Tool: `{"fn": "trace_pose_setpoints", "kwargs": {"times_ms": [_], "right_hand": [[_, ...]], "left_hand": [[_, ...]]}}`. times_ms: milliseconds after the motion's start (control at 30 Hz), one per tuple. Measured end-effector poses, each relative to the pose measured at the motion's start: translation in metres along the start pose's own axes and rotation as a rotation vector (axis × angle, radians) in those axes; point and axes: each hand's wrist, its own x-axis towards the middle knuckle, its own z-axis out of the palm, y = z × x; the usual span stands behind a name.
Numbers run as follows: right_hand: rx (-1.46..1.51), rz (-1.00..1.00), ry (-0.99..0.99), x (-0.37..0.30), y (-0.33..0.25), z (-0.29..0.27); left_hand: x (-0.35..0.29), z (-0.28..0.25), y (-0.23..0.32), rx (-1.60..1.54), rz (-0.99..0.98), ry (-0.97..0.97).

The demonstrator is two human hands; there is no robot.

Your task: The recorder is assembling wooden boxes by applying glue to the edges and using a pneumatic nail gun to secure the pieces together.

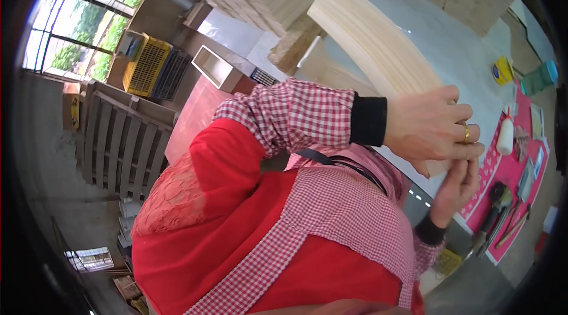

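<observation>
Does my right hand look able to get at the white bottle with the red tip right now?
Probably yes: the white bottle is close to your right hand, with nothing visibly blocking the way, though that hand is up against the left hand by the wooden board.

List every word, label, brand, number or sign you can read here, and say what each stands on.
None can be read.
Yellow container: dark printed marks, too small and blurred to read.
Pink mat: a pale pattern near its edge, no readable words.
White bottle: no readable label.
Wooden board: only grain shows on the visible face.
</observation>
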Motion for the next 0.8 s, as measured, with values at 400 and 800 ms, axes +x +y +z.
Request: {"fn": "trace_pose_setpoints", "kwargs": {"times_ms": [400,800], "right_hand": [[-0.324,0.130,-0.448,0.037,0.078,-0.028],[-0.298,0.001,-0.497,0.039,0.077,0.023]], "left_hand": [[-0.054,-0.022,-0.011,-0.185,-0.458,-0.315],[-0.052,0.019,-0.018,-0.263,-0.570,-0.267]]}}
